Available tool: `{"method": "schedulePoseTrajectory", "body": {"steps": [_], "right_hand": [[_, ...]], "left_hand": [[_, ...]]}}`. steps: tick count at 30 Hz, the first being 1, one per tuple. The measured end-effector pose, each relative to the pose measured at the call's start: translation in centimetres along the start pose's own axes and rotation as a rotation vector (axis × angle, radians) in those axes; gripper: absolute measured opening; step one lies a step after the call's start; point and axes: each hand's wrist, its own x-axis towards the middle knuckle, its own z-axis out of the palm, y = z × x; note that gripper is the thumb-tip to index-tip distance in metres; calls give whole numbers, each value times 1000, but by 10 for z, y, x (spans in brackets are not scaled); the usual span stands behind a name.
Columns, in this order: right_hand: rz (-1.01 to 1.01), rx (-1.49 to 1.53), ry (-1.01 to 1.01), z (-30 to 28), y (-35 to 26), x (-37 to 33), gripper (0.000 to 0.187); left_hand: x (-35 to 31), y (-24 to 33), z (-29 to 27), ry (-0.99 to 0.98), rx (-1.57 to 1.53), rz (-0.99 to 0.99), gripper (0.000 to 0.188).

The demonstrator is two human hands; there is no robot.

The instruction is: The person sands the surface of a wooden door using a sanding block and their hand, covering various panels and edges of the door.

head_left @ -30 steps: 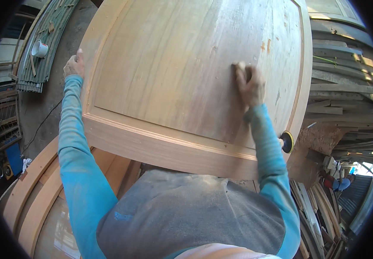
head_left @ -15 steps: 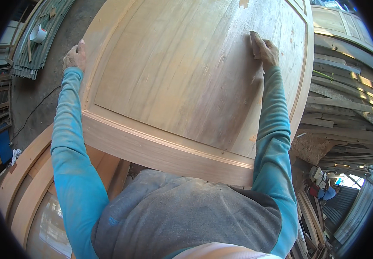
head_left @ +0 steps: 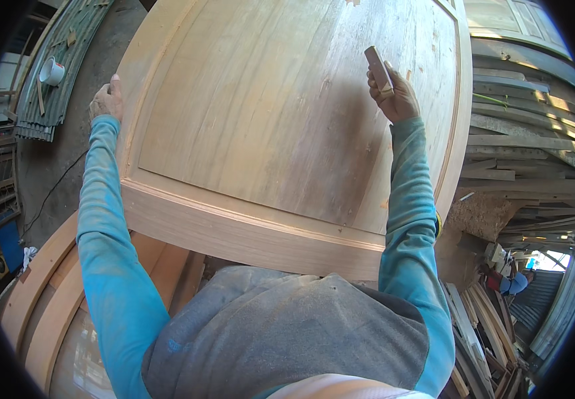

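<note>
A large wooden door [head_left: 247, 120] with a raised frame and inset panel lies flat before me. My left hand [head_left: 106, 101] is closed at its left edge, thumb up along the frame and fingers curled at the outer side. My right hand [head_left: 397, 96] grips a small brown sanding block [head_left: 379, 68], apparently wrapped in sandpaper. The block is tilted up, with its long face showing above the right part of the panel. Pale and dark dusty patches mark the panel's surface below it.
Stacked boards [head_left: 527, 143] line the right side, with loose timber lower right. A person [head_left: 514, 282] is far off there. Corrugated sheets [head_left: 68, 73] carry a white bucket [head_left: 52, 71] at left, above a cable on the floor. Curved wooden frames [head_left: 48, 312] lie at lower left.
My right hand has turned and lifted the sanding block from the panel, moving slightly left and nearer. The left hand stays on the door's edge; the whole view has shifted a little.
</note>
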Motion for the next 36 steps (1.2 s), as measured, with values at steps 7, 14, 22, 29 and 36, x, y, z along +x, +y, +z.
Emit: {"method": "schedulePoseTrajectory", "body": {"steps": [7,14,22,29,36], "right_hand": [[-32,127,-49,12,2,-30,41],[-5,227,-71,5,17,-54,41],[-216,-190,159,59,40,-95,36],[-349,-316,-45,143,63,-162,36],[-426,-463,-176,170,74,-187,38]], "left_hand": [[-1,1,1,11,-22,12,70],[2,-1,4,63,-32,98,67],[-2,-12,9,257,-294,210,49],[-220,133,-48,-327,-833,790,50],[-305,159,-32,-560,-1393,889,49]]}}
